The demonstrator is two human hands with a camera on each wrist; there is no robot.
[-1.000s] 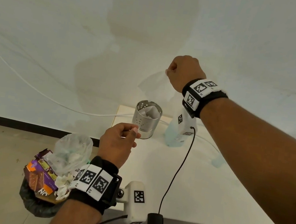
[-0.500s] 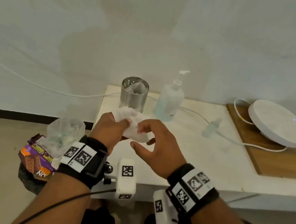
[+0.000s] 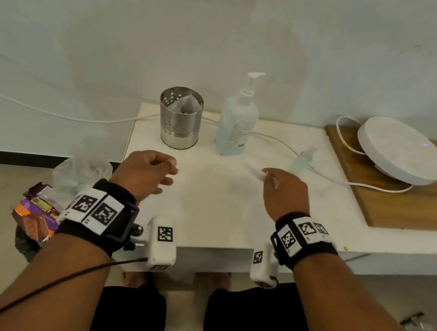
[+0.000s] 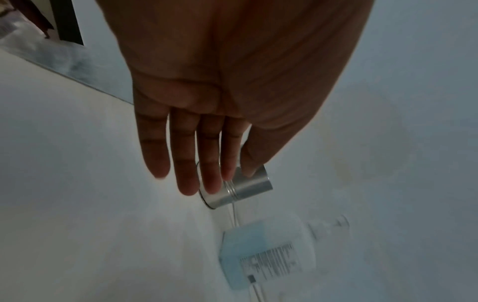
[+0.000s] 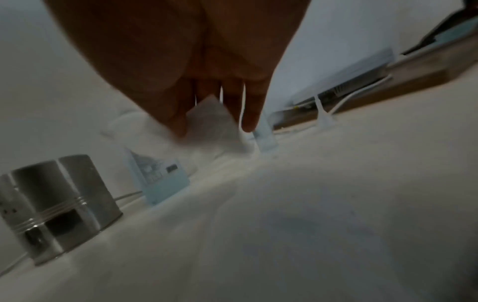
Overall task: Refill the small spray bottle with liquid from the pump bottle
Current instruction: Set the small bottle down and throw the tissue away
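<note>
Spray bottle [image 3: 303,159] stands upright just past the right hand [image 3: 284,193], whose fingers pinch a tissue [image 5: 214,124]; left hand [image 3: 145,172] hangs loose, empty, farther off.

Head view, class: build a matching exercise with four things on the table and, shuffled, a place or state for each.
Things:
1. metal holder
2. pump bottle
3. small spray bottle
4. round white device

Descriptions:
A. on the wooden board
B. just beyond the right hand
C. has white tissue inside
D. between holder and spray bottle

Pairs: 1-C, 2-D, 3-B, 4-A
</note>
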